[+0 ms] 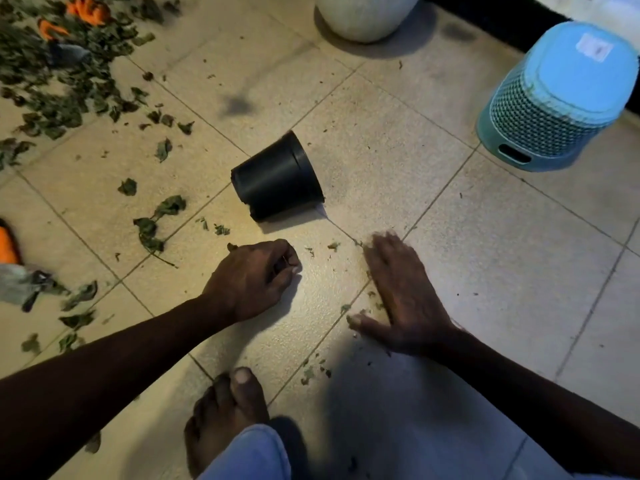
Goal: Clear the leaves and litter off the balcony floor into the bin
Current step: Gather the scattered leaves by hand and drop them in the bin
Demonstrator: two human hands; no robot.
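Observation:
A black plastic pot (277,176) lies on its side on the beige tiled floor (485,271), its mouth facing lower right. Just below it my left hand (254,280) has its fingers curled, pinching small leaf bits against the floor. My right hand (403,292) lies flat on the tiles with straight fingers, touching crumbs of dry leaf (372,294) along a tile joint. A thick spread of green leaves (62,81) covers the upper left floor, and loose leaves (152,226) trail toward the pot.
An upturned light-blue mesh basket (557,98) stands at the right. A large white planter (367,13) sits at the top. Orange scraps (88,10) and grey litter (17,282) lie at the left. My bare foot (225,417) rests at the bottom middle.

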